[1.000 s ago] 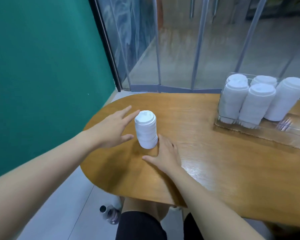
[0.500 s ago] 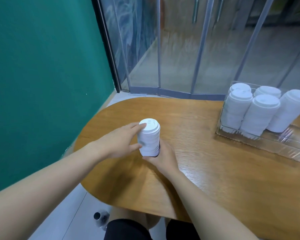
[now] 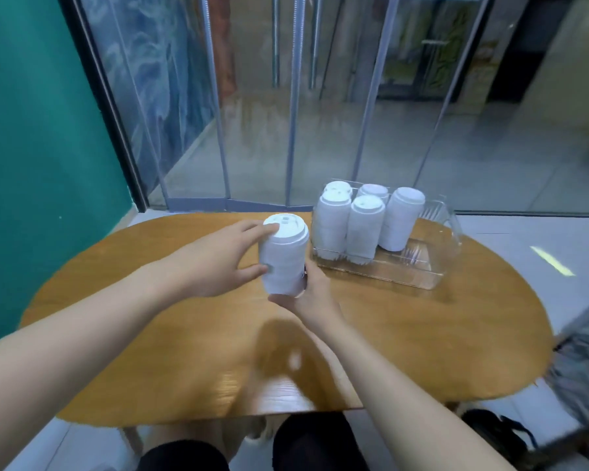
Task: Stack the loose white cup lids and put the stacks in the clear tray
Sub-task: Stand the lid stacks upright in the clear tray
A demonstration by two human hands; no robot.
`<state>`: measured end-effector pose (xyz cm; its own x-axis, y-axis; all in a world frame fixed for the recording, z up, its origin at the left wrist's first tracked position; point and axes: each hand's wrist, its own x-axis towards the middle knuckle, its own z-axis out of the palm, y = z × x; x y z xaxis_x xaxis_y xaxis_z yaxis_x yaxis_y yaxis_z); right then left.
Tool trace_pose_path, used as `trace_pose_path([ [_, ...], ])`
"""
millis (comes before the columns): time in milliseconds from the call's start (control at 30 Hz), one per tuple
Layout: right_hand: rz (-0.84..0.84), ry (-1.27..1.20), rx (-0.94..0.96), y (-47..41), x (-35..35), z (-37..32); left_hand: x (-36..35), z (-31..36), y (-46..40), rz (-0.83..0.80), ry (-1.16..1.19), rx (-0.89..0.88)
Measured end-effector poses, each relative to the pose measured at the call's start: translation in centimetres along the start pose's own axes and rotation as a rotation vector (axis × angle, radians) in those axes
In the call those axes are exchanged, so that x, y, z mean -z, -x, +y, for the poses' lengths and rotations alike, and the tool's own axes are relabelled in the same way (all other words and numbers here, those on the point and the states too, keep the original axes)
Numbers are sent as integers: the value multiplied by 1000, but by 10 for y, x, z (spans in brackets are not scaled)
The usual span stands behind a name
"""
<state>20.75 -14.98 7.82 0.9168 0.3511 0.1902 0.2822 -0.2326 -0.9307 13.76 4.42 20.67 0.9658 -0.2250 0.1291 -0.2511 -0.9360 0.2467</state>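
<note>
While both your left hand [image 3: 218, 263] and right hand [image 3: 306, 294] clasp the lid stack [image 3: 284, 254], it is light and loosely nested. Support its base and top toward the clear tray [image 3: 436, 266].

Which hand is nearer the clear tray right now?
Right. The right hand supports the lid stack from below, closer to the clear tray; the left hand grips the stack's far side, away from the tray.

— Where is the tall stack of white plastic cup lids [image 3: 284, 256] sitting?

— Between the left hand [image 3: 218, 263] and the right hand [image 3: 312, 294], above the oval wooden table [image 3: 184, 351], just left of the clear rectangular plastic tray [image 3: 432, 263].

— And what is standing in the tray?

— Five upright lid stacks [image 3: 364, 229], crowding its left end, two behind three.
</note>
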Motion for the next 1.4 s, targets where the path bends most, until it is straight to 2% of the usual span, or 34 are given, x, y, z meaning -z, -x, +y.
trace_pose_path([
  [133,94,80,7,6,65,7,-6,48,-41,29,35,-111],
  [267,189,140,-12,8,129,22,-20,87,-91,-10,58,-206],
  [567,261,270,-81,-38,225,63,-48,123,-204,-48,73,-312],
  [933,293,345,-214,-108,233,107,-82,90,-296,-17,71,-428],
  [1067,282,325,-243,-118,228,126,-96,83,-311,33,-63,-511],
  [1133,271,304,-236,-118,231,127,-101,82,-318,8,-107,-538],
  [1400,235,296,-258,-125,235,132,-121,77,-334,41,-144,-598],
])
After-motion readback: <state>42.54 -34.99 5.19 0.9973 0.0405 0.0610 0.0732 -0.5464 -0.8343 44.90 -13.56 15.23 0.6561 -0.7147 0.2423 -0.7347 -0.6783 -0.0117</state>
